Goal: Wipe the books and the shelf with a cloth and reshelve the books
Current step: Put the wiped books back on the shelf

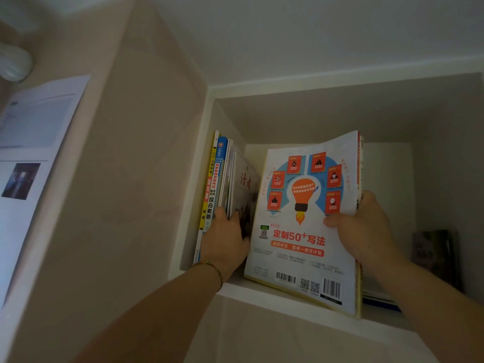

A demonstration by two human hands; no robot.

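I had both arms raised into the white shelf [262, 292] compartment set in the wall. My right hand [364, 226] gripped the large white workbook [301, 231] by its right edge, thumb curled across the back cover with its orange light-bulb picture and the fingers wrapped behind, out of sight. The workbook stood upright on its lower edge on the shelf board, tilted a little, its cover facing me and the barcodes near the bottom. My left hand [226, 239] rested against the row of books [222, 189] standing at the left wall of the compartment: a yellow-spined one outermost, a blue-and-white one beside it, then several thin ones that leaned to the right. My fingers lay fairly straight along the lower part of those leaning books, pressing them rather than closing round any of them, and a thin braided bracelet [213, 271] sat on that wrist. A gap separated the row from the workbook. A dark book [436, 255] stood at the right side of the compartment, behind my right forearm. Printed sheets [34, 153] hung on the wall to the left
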